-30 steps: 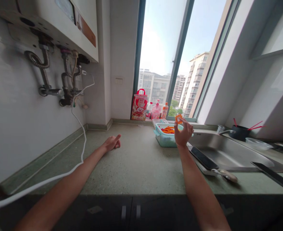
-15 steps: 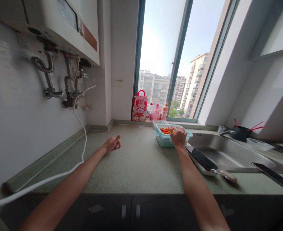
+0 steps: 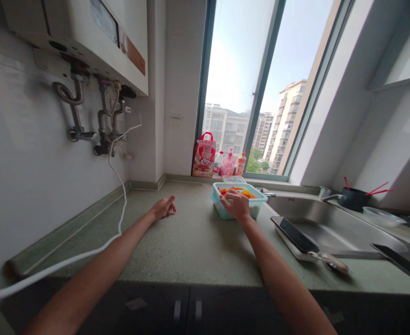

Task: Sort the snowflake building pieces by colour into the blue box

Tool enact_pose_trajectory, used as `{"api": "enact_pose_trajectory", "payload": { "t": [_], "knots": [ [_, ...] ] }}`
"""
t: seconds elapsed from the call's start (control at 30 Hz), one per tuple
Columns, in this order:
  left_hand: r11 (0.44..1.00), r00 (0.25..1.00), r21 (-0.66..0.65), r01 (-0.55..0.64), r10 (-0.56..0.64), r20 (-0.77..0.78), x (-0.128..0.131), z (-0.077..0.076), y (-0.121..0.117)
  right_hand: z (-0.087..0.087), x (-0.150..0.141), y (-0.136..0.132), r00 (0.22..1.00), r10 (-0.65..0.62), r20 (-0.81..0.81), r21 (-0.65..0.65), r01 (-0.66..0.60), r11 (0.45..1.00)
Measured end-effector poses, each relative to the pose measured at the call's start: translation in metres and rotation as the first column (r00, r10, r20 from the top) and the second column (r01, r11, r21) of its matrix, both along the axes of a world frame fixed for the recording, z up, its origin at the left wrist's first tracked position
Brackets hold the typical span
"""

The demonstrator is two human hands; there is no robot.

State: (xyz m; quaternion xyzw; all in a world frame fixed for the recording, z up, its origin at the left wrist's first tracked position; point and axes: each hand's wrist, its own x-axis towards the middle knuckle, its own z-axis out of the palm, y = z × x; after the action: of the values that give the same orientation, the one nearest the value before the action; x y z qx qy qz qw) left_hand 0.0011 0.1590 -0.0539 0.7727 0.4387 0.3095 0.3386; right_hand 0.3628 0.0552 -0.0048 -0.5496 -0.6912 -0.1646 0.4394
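A teal plastic container (image 3: 259, 208) holding orange carrot sticks (image 3: 242, 190) stands on the speckled counter (image 3: 191, 242) in front of the window. My right hand (image 3: 236, 205) is closed over its near rim, fingers hooked inside. My left hand (image 3: 161, 208) rests on the counter to the left, well apart from the container. Its fingers are loosely curled with the index finger stretched out, and it holds nothing.
Right of the container lie a steel sink (image 3: 330, 225), a dark flat slab on a white board (image 3: 293, 235) and a black blade (image 3: 400, 263). A red bag (image 3: 204, 160) and bottles (image 3: 231, 163) stand at the window. A white cable (image 3: 117, 223) trails along the left wall.
My right hand lowered an orange piece into the container, then gripped the near rim; the container has slid left, away from the sink. My left hand stayed put.
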Motion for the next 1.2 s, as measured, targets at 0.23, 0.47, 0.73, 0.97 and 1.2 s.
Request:
{"api": "enact_pose_trajectory", "payload": {
  "t": [0.23, 0.47, 0.73, 0.97, 1.2],
  "knots": [
    [0.987, 0.949, -0.032, -0.158, 0.161, 0.271, -0.006, 0.002, 0.007, -0.006, -0.034, 0.003, 0.884, 0.461, -0.075, -0.015, -0.463, 0.886],
    [0.994, 0.930, 0.102, -0.041, 0.001, 0.367, -0.005, 0.003, 0.003, -0.026, -0.005, 0.048, 0.836, 0.352, -0.422, -0.122, -0.437, 0.891],
    [0.995, 0.939, 0.091, -0.041, 0.007, 0.345, -0.004, -0.003, 0.005, -0.043, 0.006, 0.066, 0.816, 0.238, -0.527, -0.217, -0.400, 0.891],
    [0.997, 0.923, 0.049, -0.053, 0.030, 0.383, -0.007, 0.003, -0.005, -0.076, 0.047, 0.073, 0.945, -0.135, -0.298, -0.334, 0.029, 0.942],
    [1.000, 0.927, 0.014, 0.009, -0.013, 0.374, -0.007, 0.000, -0.008, -0.079, 0.078, 0.089, 0.957, -0.273, -0.099, -0.379, 0.218, 0.899]
  ]
}}
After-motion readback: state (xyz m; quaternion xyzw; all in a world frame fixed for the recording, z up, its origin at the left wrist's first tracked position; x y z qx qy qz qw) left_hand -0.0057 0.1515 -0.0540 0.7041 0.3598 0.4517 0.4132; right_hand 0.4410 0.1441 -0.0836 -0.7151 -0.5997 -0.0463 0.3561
